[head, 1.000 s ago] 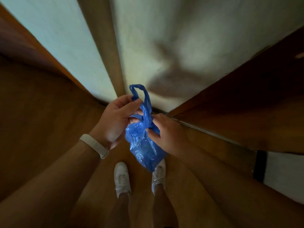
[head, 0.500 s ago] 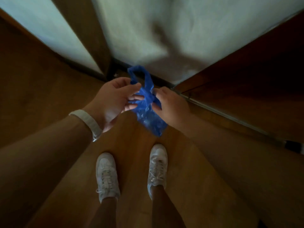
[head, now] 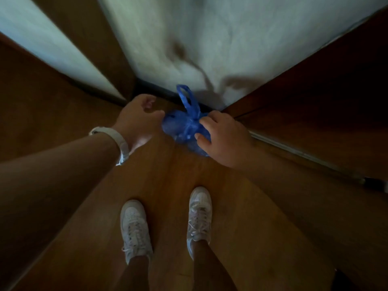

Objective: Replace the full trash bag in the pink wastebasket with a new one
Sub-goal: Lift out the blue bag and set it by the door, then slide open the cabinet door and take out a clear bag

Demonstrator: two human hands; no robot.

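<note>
A small, full blue trash bag [head: 184, 124] with tied handles sits low at the foot of the white wall, by the dark baseboard. One handle loop stands up above the knot. My right hand [head: 222, 137] rests on the bag's right side, thumb and forefinger pinching it near the knot. My left hand [head: 136, 120], with a white wristband, hovers just left of the bag with loosely curled fingers, not touching it and holding nothing. The pink wastebasket is not in view.
I stand on a wooden floor [head: 168, 175] in white sneakers [head: 136, 227]. A brown door or panel [head: 315, 114] with a metal threshold strip closes in on the right. A wooden door frame [head: 88, 49] and a dark wooden surface stand on the left.
Both hands carried the bag down and forward to the floor by the wall. My left hand has let go of the bag and moved off to the left; the right still grips it.
</note>
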